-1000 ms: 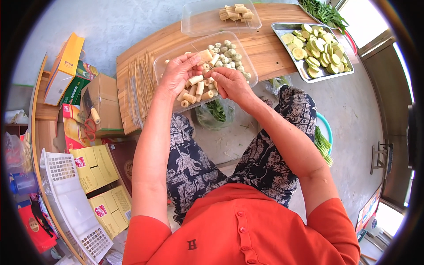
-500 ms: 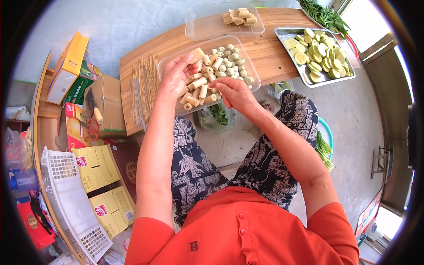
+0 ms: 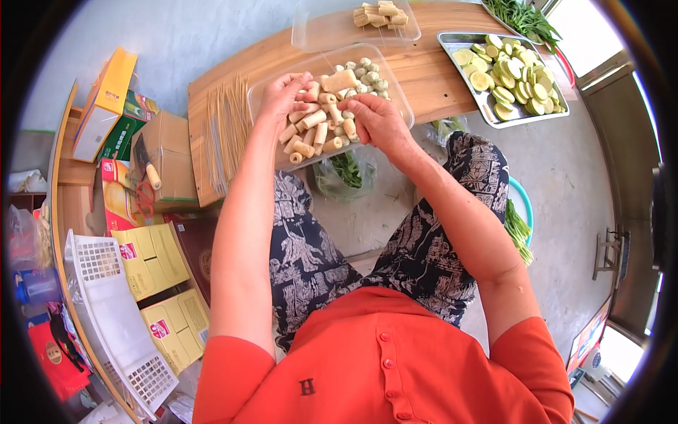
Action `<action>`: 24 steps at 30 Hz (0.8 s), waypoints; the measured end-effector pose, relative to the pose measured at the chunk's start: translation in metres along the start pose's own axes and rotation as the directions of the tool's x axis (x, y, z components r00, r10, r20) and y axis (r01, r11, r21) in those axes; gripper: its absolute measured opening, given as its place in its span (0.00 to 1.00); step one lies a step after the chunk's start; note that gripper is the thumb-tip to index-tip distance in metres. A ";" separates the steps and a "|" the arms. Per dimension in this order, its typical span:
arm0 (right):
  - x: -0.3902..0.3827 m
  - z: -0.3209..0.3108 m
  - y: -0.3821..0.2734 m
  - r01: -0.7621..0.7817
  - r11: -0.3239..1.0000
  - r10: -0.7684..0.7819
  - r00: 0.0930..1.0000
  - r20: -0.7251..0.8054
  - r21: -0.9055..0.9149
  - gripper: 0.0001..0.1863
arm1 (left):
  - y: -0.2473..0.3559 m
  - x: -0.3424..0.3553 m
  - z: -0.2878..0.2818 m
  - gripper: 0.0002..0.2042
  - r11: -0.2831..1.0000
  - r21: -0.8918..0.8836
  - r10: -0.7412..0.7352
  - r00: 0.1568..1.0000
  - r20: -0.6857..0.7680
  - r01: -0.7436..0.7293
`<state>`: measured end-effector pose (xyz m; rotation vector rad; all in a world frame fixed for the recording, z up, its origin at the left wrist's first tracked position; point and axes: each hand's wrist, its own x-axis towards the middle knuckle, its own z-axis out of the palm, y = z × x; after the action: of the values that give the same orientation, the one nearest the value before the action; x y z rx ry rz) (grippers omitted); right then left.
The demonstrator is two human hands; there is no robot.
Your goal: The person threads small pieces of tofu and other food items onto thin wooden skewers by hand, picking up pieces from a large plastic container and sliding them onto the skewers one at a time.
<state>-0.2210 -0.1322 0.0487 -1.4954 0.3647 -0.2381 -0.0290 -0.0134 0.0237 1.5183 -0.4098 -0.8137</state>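
Both my hands over a clear plastic tray of pale cut rolls.

My left hand (image 3: 282,95) and right hand (image 3: 378,120) pinch one tan, smooth cylinder (image 3: 340,80) between them at upper centre, above the tray (image 3: 402,95) on the wooden tabletop (image 3: 431,71). Thin bamboo skewers (image 3: 226,131) lie left; a metal tray of green slices (image 3: 512,78) sits upper right.

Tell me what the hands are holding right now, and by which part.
A tan cylindrical food piece is held between both hands over the clear plastic tray: the left hand near its left end, the right hand at its right end.
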 end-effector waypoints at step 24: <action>-0.033 0.000 -0.010 -0.029 0.982 0.055 0.989 0.135 -0.185 0.12 | 0.002 -0.006 -0.018 0.11 0.857 -0.514 -0.070 0.997 -0.035 0.043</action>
<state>-0.2505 -0.1206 0.0620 -1.6726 0.3117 -0.0666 -0.0199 0.0036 0.0260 1.0489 -0.0908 -0.8460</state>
